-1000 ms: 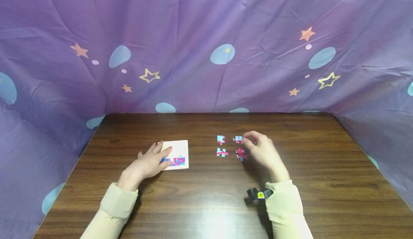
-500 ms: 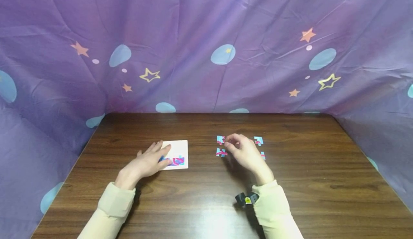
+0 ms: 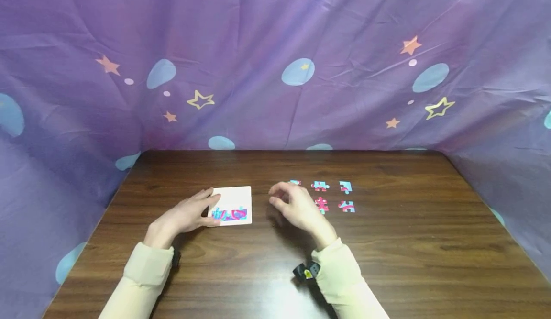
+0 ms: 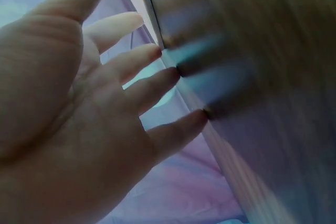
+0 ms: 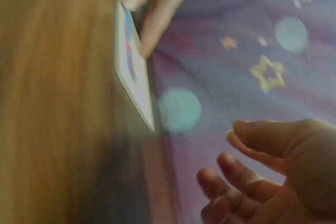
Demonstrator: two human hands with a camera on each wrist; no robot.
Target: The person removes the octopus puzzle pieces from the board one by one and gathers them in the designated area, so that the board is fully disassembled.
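My left hand (image 3: 185, 214) lies at the left edge of a small white square puzzle tray (image 3: 238, 196), fingers spread, with thumb and fingertips overlapping its left side. Joined puzzle pieces (image 3: 236, 214) in blue and pink fill the tray's bottom row. My right hand (image 3: 297, 206) is between the tray and the loose pieces, its fingers loosely bent. In the right wrist view, thumb and index fingertips are close together, and no piece shows between them. Loose puzzle pieces (image 3: 320, 186) lie right of that hand; it partly covers one piece (image 3: 295, 182) at the upper left.
The loose pieces lie in two rows on a brown wooden table (image 3: 413, 242). A purple curtain (image 3: 258, 70) with stars and blue ovals stands behind the table and along both sides. A black wrist camera (image 3: 306, 271) hangs at the right cuff.
My right hand has moved left across the loose pieces toward the tray, uncovering those on the right. My left hand has shifted slightly left, so more of the pieces in the tray show.
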